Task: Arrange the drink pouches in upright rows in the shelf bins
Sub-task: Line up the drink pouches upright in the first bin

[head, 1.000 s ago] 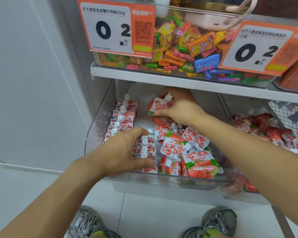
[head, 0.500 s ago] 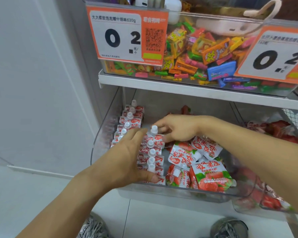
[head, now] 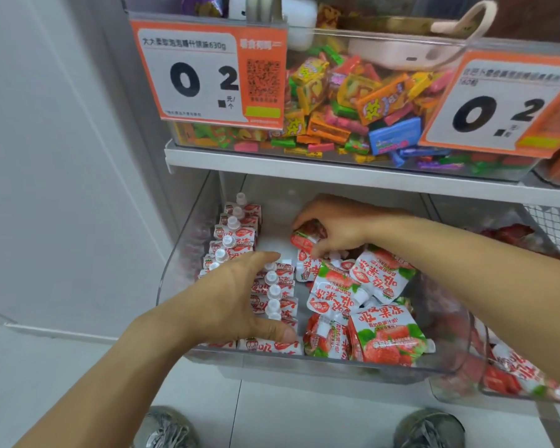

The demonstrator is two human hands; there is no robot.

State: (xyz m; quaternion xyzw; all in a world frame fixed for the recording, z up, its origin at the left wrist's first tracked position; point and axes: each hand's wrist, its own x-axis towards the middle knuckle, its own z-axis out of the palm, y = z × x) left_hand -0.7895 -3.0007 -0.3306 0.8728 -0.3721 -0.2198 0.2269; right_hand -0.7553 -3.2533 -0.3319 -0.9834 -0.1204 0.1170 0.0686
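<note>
Clear plastic bin point(head: 175, 279): we see two upright pouch rows point(head: 274, 287) at its left, loose pouches point(head: 369, 292) heaped right. Left hand point(head: 236, 299), fingers straight, thumb at the front, braces the second row. Right hand point(head: 340, 226) pinches a red pouch point(head: 303, 240) mid-bin at the back.

Two hands: left hand point(head: 236, 295) and right hand point(head: 340, 226). Two upright pouch rows in the clear bin point(head: 304, 367): far-left row point(head: 236, 234) with about six white caps showing, second row point(head: 274, 292) with about five. Loose strawberry pouches point(head: 385, 337) lying flat at right: at least six, exact count unclear. Two orange price tags: left tag point(head: 207, 72), right tag point(head: 498, 105). Two grey shoes point(head: 429, 430).
</note>
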